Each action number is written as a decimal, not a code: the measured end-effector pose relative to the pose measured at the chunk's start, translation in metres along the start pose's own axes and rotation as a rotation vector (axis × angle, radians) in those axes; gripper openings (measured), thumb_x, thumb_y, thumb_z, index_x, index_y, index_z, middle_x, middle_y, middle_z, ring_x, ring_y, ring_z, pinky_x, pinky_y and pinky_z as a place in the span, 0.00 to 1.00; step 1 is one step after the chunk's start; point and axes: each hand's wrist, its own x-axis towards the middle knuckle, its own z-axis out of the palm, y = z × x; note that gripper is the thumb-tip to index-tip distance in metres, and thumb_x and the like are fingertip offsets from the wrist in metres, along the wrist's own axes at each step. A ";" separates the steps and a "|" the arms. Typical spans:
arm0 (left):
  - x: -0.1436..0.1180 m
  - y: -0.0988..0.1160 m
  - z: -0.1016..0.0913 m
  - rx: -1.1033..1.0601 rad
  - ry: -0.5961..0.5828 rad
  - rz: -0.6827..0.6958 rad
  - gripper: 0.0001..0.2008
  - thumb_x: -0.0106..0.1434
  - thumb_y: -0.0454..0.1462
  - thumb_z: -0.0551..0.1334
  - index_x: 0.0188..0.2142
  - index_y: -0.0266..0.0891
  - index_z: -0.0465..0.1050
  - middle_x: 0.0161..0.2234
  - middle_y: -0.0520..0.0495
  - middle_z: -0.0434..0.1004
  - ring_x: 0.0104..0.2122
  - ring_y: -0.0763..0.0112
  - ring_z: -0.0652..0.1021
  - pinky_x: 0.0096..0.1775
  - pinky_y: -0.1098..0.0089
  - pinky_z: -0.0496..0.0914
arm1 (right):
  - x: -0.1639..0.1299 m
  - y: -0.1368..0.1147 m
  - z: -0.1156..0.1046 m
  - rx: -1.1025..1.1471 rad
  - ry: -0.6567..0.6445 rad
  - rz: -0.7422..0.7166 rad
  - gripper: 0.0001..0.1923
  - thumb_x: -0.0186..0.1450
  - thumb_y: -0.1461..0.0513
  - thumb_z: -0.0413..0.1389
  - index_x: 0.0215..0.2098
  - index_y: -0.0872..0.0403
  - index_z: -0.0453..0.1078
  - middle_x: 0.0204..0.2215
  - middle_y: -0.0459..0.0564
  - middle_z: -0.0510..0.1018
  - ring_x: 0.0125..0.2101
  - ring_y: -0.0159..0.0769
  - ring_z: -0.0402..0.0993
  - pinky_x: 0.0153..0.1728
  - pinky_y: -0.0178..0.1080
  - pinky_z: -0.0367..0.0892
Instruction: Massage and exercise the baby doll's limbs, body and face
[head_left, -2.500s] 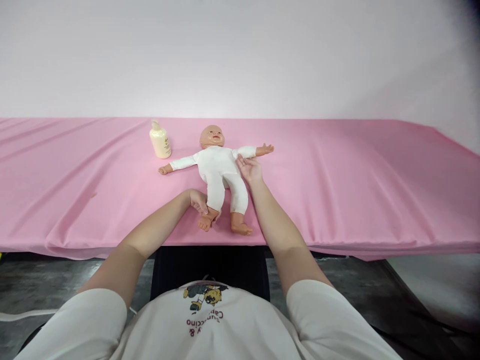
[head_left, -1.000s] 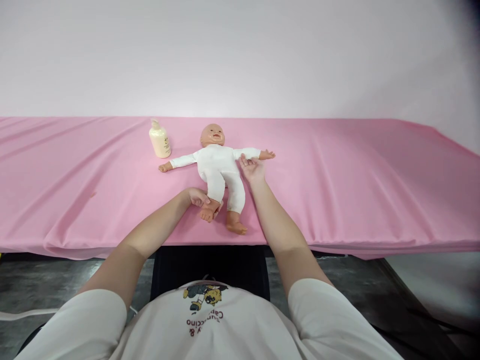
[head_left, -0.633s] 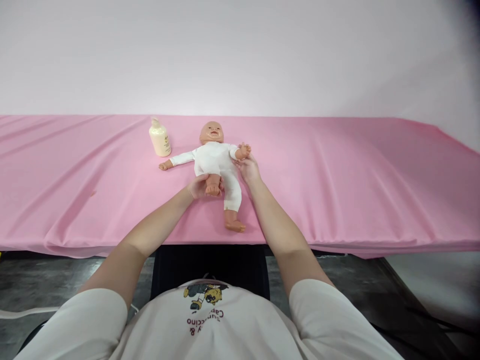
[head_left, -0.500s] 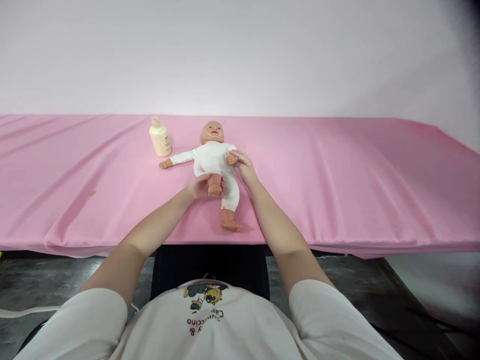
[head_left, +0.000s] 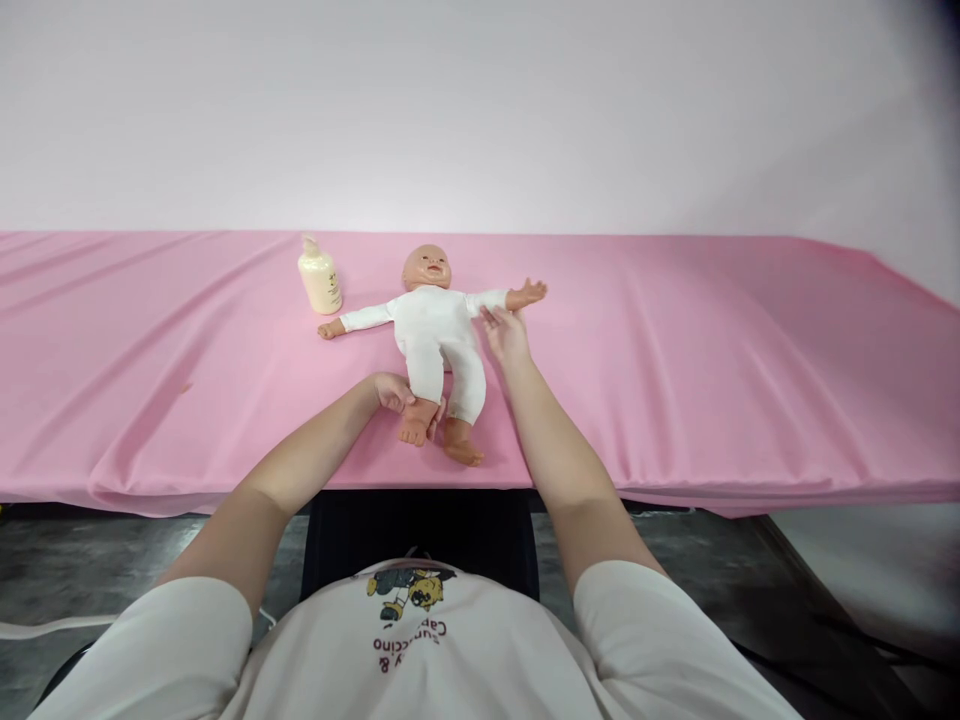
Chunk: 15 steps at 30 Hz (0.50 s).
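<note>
A baby doll (head_left: 435,315) in a white bodysuit lies on its back, its head toward the far edge and both arms spread out. My left hand (head_left: 394,391) is closed around the doll's lower leg (head_left: 418,420) just above the foot, with some fingers hidden behind it. The doll's other leg (head_left: 461,440) rests stretched out beside it. Just below the doll's outstretched arm (head_left: 495,299) is my right hand (head_left: 508,337), its fingers extended and loosely apart. Whether its fingertips touch the sleeve I cannot tell.
A cream pump bottle (head_left: 321,280) stands upright to the left of the doll's head. Pink cloth (head_left: 675,380) with folds covers the table, whose front edge is close to my body. A white wall (head_left: 480,120) rises behind the table.
The doll's arm on the right has swung outward from its chest, out of my right hand's grasp. My left hand has brought the raised leg down and straightened it toward me.
</note>
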 end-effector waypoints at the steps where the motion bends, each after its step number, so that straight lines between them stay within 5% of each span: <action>1: 0.000 0.002 0.002 0.018 -0.079 -0.038 0.37 0.32 0.56 0.77 0.38 0.37 0.77 0.38 0.31 0.85 0.43 0.40 0.85 0.45 0.51 0.80 | 0.003 -0.002 -0.005 0.047 0.061 0.028 0.18 0.60 0.66 0.61 0.48 0.48 0.69 0.41 0.44 0.79 0.40 0.27 0.80 0.52 0.36 0.79; 3: 0.001 0.004 0.003 0.043 -0.170 -0.071 0.40 0.33 0.60 0.76 0.40 0.38 0.77 0.41 0.31 0.85 0.47 0.40 0.84 0.45 0.53 0.80 | 0.009 -0.006 -0.014 0.109 0.159 0.097 0.08 0.64 0.64 0.59 0.42 0.52 0.68 0.35 0.45 0.77 0.36 0.28 0.79 0.44 0.34 0.81; 6: 0.000 0.000 -0.001 0.060 -0.060 -0.002 0.46 0.31 0.71 0.70 0.39 0.39 0.78 0.41 0.33 0.85 0.50 0.41 0.83 0.41 0.59 0.81 | 0.016 -0.010 -0.028 0.108 0.243 0.157 0.05 0.68 0.61 0.55 0.42 0.52 0.68 0.35 0.46 0.77 0.33 0.28 0.78 0.35 0.32 0.79; 10: -0.007 -0.005 -0.010 0.066 0.111 0.008 0.51 0.36 0.78 0.62 0.41 0.39 0.79 0.42 0.35 0.85 0.55 0.45 0.81 0.44 0.63 0.79 | 0.022 -0.011 -0.037 0.052 0.318 0.178 0.11 0.68 0.59 0.52 0.49 0.48 0.69 0.42 0.46 0.78 0.31 0.24 0.75 0.36 0.32 0.78; 15: -0.022 0.002 -0.023 0.096 0.075 -0.028 0.57 0.42 0.79 0.56 0.50 0.33 0.77 0.48 0.31 0.83 0.61 0.43 0.76 0.51 0.59 0.77 | 0.024 -0.010 -0.040 0.012 0.312 0.148 0.24 0.69 0.58 0.52 0.63 0.40 0.62 0.51 0.46 0.77 0.31 0.23 0.74 0.39 0.32 0.78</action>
